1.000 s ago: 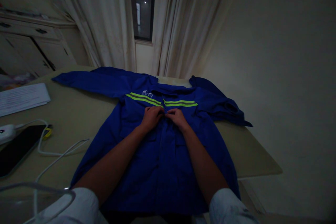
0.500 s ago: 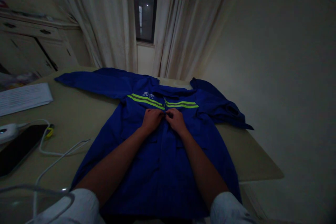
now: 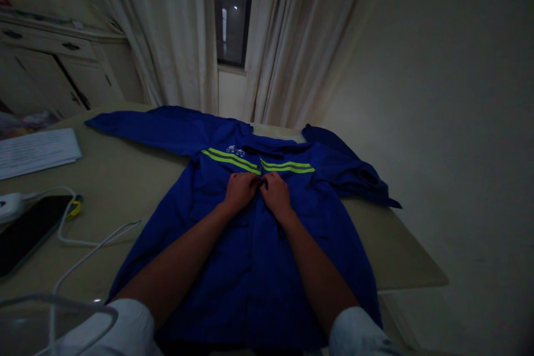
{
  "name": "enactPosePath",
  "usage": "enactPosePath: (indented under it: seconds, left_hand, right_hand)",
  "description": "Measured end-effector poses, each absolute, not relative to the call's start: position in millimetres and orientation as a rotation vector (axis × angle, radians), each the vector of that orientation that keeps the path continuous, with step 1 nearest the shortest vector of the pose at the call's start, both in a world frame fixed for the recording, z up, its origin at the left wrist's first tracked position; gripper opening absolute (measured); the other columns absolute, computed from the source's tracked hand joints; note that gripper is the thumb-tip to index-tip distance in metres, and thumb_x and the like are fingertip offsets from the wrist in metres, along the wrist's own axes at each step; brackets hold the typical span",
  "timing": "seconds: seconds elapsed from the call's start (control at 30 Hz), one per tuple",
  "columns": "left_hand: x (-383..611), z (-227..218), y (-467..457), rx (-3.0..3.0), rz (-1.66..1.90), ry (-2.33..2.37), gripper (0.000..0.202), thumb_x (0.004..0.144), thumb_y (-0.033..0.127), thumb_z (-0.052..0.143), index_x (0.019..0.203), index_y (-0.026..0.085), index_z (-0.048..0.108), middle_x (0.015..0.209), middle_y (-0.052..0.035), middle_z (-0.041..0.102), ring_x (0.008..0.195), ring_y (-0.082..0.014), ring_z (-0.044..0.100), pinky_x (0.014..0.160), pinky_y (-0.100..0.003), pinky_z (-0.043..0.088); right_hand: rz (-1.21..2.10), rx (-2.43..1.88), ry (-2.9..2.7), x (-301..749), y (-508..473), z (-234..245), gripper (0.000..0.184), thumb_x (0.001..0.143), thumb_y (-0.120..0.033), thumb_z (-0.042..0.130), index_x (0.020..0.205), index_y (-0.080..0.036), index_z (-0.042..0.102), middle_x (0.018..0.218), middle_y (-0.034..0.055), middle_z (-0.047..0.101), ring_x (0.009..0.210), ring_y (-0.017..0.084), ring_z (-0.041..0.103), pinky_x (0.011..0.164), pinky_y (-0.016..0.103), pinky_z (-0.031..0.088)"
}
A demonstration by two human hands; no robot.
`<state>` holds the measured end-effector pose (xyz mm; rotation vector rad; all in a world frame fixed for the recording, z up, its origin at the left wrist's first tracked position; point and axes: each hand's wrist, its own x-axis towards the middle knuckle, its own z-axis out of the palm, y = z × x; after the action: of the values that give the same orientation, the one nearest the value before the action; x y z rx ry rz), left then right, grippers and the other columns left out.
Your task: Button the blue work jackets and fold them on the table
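A blue work jacket [image 3: 225, 267] with yellow-green reflective chest stripes lies spread, front up, its collar at the far side. At the front placket, just below the stripes, my left hand [image 3: 241, 190] pinches the jacket's edge. My right hand [image 3: 275, 192] is closed on the placket right beside it, the fingertips of both hands nearly touching. Whatever small part sits between the fingers is hidden. White print marks the chest on the left, above the stripe.
The jacket rests on a beige table [image 3: 137, 178]. To the left are folded papers [image 3: 39, 151], a black phone [image 3: 33, 231], a white device [image 3: 10, 207] and a loose white cable [image 3: 83, 243]. Curtains [image 3: 179, 39] and a wall stand behind; a cabinet [image 3: 54, 67] is at the back left.
My right hand has shifted slightly left and turned at the placket, closer to my left hand. The jacket stays in place; the view has moved a little.
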<state>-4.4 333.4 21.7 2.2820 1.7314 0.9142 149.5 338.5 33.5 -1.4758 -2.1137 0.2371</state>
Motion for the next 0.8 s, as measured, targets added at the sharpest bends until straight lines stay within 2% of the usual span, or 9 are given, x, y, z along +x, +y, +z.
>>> enactPosePath:
  seconds: [0.27,0.43,0.63,0.8]
  left_hand:
    - [-10.4,18.7,343.2,2.137,0.96,1.682,0.013,0.093,0.022,0.066,0.101,0.023,0.076,0.101,-0.0049,0.081,0.095,-0.0236,0.075,0.088,-0.034,0.052]
    - [-10.1,18.0,342.8,2.133,1.009,1.619,0.01,0.092,0.02,0.068,0.1,0.024,0.073,0.101,-0.0034,0.081,0.097,-0.0225,0.075,0.091,-0.034,0.052]
    - [-9.0,16.8,340.0,2.049,1.041,1.682,0.009,0.091,0.022,0.069,0.1,0.024,0.069,0.098,-0.0029,0.08,0.093,-0.0227,0.075,0.087,-0.033,0.053]
    - [-8.9,16.3,340.2,2.072,1.049,1.658,0.007,0.092,0.023,0.067,0.098,0.024,0.071,0.096,-0.0027,0.08,0.092,-0.0225,0.075,0.086,-0.033,0.053]
  right_hand:
    - [0.363,-1.289,-1.998,150.0,342.9,26.4,0.018,0.087,-0.013,0.063,0.099,-0.018,0.075,0.104,0.0079,0.068,0.096,0.02,0.065,0.091,0.03,0.051]
    - [0.322,-1.373,-1.998,148.6,342.7,25.6,0.02,0.088,-0.012,0.061,0.098,-0.019,0.077,0.105,0.0086,0.07,0.097,0.022,0.066,0.09,0.032,0.051]
    - [0.369,-1.281,-2.018,153.4,347.1,25.5,0.02,0.084,-0.013,0.062,0.096,-0.019,0.077,0.103,0.0077,0.07,0.093,0.021,0.066,0.09,0.032,0.052]
    - [0.45,-1.253,-1.953,156.1,351.6,21.9,0.021,0.08,-0.013,0.062,0.095,-0.02,0.076,0.1,0.0056,0.07,0.086,0.019,0.065,0.085,0.03,0.053]
